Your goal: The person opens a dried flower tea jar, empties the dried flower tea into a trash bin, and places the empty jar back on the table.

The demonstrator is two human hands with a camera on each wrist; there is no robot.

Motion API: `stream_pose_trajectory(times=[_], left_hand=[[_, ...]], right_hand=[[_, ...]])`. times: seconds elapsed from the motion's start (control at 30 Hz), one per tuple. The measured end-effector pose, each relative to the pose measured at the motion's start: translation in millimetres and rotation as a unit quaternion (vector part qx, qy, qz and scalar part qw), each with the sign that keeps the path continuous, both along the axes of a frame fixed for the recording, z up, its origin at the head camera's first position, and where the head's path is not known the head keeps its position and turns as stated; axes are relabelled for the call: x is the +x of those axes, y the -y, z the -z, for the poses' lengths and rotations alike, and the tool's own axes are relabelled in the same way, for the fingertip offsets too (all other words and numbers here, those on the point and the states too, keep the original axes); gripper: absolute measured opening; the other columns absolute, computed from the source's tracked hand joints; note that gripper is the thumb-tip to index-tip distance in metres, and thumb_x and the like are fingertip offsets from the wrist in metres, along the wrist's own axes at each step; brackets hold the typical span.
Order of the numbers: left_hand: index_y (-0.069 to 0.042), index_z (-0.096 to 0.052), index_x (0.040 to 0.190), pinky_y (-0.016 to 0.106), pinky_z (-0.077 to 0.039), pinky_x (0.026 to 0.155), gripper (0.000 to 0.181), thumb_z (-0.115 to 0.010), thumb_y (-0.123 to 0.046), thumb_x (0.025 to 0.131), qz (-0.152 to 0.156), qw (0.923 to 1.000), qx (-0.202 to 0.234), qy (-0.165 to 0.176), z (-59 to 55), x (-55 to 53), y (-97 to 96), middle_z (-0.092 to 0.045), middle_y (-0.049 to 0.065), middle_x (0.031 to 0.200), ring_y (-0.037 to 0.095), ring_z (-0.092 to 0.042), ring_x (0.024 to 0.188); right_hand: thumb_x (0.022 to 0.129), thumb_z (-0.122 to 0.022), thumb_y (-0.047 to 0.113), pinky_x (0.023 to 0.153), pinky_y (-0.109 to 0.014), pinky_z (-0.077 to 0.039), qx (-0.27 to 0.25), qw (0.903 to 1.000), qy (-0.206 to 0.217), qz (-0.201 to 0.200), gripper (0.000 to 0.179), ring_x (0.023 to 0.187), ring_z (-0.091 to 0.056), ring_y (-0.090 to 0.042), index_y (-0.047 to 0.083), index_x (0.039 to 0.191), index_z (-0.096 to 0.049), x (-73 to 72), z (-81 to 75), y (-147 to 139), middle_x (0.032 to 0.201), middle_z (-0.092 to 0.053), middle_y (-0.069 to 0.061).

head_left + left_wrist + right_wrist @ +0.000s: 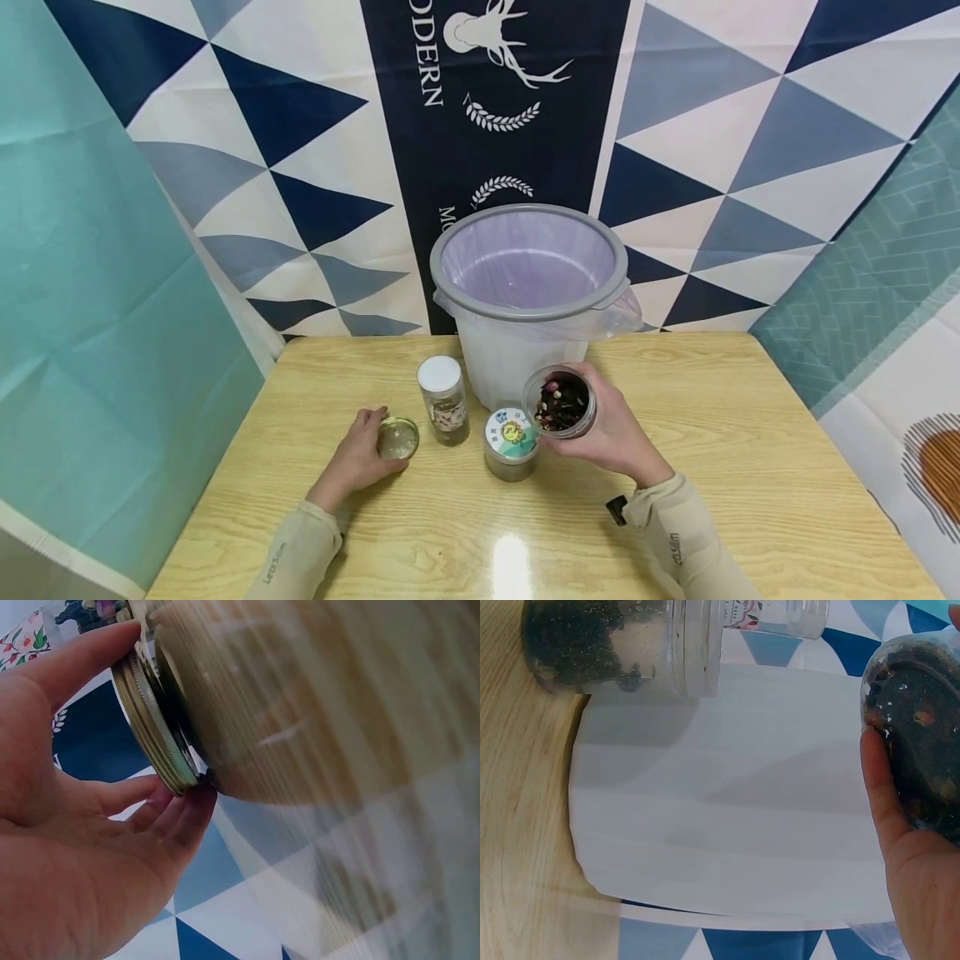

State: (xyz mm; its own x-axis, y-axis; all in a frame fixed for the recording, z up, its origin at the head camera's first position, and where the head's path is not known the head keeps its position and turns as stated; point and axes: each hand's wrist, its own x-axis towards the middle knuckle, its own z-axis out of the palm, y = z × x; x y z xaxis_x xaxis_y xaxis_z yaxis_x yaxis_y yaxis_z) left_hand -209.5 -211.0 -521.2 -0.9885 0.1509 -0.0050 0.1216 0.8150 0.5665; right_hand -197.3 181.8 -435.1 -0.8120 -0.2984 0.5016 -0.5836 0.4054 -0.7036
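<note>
My left hand (357, 457) holds a round gold jar lid (397, 438) by its rim, thumb on one side and fingers on the other, down at the tabletop. In the left wrist view the lid's ridged gold edge (154, 724) shows between thumb and fingertips. My right hand (615, 433) grips an uncapped clear jar (561, 402) of dark dried tea with pink buds, its mouth tipped toward the head camera. From the right wrist the jar's bottom (922, 727) shows. Just left of that jar is a short jar (512, 446) with a sunflower picture on its white lid.
A tall clear jar (444, 400) with a white cap stands between my hands. Behind the jars, against the patterned cloth backdrop (495, 125), stands a white bin (517, 350) with a grey rim and a pale purple liner. Everything is on a wood-grain table (420, 533).
</note>
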Motion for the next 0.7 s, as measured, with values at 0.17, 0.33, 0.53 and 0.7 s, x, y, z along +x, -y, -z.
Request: stream_pose_trajectory(times=[0.17,0.33,0.53,0.7], left_hand=[[0.008,-0.04,0.151,0.057,-0.047,0.109,0.101,-0.093,-0.029,0.074,0.003,0.9999,-0.015,-0.006,2.2,0.3,0.3,-0.049,0.024,0.139,0.042,-0.054,0.129],[0.006,-0.041,0.152,0.059,-0.046,0.109,0.103,-0.095,-0.031,0.072,0.002,0.9999,-0.015,-0.003,3.9,0.0,-0.1,-0.049,0.024,0.14,0.043,-0.054,0.13],[0.005,-0.036,0.155,0.061,-0.045,0.11,0.11,-0.095,-0.037,0.072,0.003,0.9998,-0.011,0.016,0.3,1.9,0.2,-0.046,0.026,0.146,0.046,-0.051,0.134],[0.003,-0.028,0.159,0.064,-0.04,0.113,0.103,-0.085,-0.038,0.085,0.0,0.9999,0.011,0.012,-15.4,1.9,2.6,-0.04,0.026,0.155,0.049,-0.046,0.139]], right_hand=[[0.057,-0.099,0.011,0.1,-0.024,-0.05,0.004,1.0,-0.004,0.001,0.088,0.112,-0.065,-0.013,0.009,0.133,-0.055,0.2,0.3,-1,0.123,-0.07,-0.003],[0.056,-0.099,0.01,0.1,-0.025,-0.05,0.007,0.9999,-0.007,0.008,0.09,0.111,-0.065,-0.014,0.009,0.134,-0.054,0.4,0.9,-4,0.123,-0.07,-0.006],[0.056,-0.099,0.01,0.101,-0.024,-0.05,0.001,1.0,-0.005,0.004,0.089,0.112,-0.065,-0.014,0.01,0.134,-0.055,0.5,0.2,-5,0.123,-0.07,-0.006],[0.057,-0.099,0.008,0.1,-0.022,-0.049,-0.003,1.0,-0.009,0.001,0.088,0.112,-0.065,-0.012,0.01,0.133,-0.055,2.0,-3.0,-5,0.124,-0.07,-0.005]])
